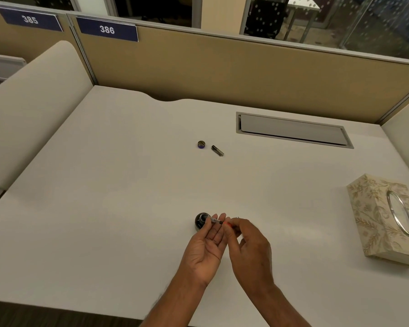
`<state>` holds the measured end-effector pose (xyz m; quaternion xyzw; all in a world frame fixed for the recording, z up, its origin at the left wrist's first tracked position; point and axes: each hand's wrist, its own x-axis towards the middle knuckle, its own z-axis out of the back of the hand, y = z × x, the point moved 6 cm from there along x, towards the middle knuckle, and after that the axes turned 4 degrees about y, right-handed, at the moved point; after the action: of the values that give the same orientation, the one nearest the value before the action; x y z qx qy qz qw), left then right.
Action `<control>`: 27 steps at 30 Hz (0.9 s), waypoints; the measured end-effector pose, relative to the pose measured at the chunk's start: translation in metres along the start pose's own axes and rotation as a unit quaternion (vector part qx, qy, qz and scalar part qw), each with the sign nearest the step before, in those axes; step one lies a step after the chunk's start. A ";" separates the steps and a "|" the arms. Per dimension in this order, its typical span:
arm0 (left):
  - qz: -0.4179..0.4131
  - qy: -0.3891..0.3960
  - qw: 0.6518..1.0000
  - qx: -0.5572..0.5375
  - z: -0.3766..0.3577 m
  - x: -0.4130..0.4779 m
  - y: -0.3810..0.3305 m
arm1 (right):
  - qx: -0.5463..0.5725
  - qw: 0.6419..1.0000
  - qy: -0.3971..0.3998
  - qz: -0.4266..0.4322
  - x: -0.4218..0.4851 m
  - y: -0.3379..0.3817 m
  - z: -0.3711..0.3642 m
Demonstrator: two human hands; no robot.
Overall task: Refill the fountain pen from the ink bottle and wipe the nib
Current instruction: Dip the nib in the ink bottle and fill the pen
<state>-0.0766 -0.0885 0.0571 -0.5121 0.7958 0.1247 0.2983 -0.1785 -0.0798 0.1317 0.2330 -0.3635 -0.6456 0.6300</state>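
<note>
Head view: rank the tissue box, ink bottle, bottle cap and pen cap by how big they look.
1. tissue box
2. ink bottle, partly hidden by the left hand
3-4. bottle cap and pen cap: too alike to rank.

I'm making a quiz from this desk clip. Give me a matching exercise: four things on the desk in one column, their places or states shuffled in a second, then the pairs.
Things:
1. ink bottle
2. bottle cap
3. tissue box
4. pen

Places or states:
A. at the desk's right edge
B. held between both hands
C. open, just beyond the left fingertips
D. lying mid-desk beside a small dark pen part

Pairs: 1-C, 2-D, 3-A, 4-B
</note>
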 end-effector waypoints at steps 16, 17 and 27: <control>0.004 0.022 0.997 -0.077 -0.005 -0.002 0.001 | -0.024 0.999 0.032 0.026 0.009 -0.002 -0.007; 0.003 0.021 0.997 -0.079 -0.005 -0.002 0.001 | -0.025 0.999 0.033 0.026 0.009 -0.002 -0.007; -0.001 0.012 0.996 -0.088 -0.004 0.002 0.001 | -0.022 1.000 0.020 0.001 0.006 -0.001 -0.002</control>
<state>-0.0798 -0.0913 0.0595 -0.5387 0.7845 0.1878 0.2429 -0.1784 -0.0866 0.1302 0.2315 -0.3363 -0.6478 0.6432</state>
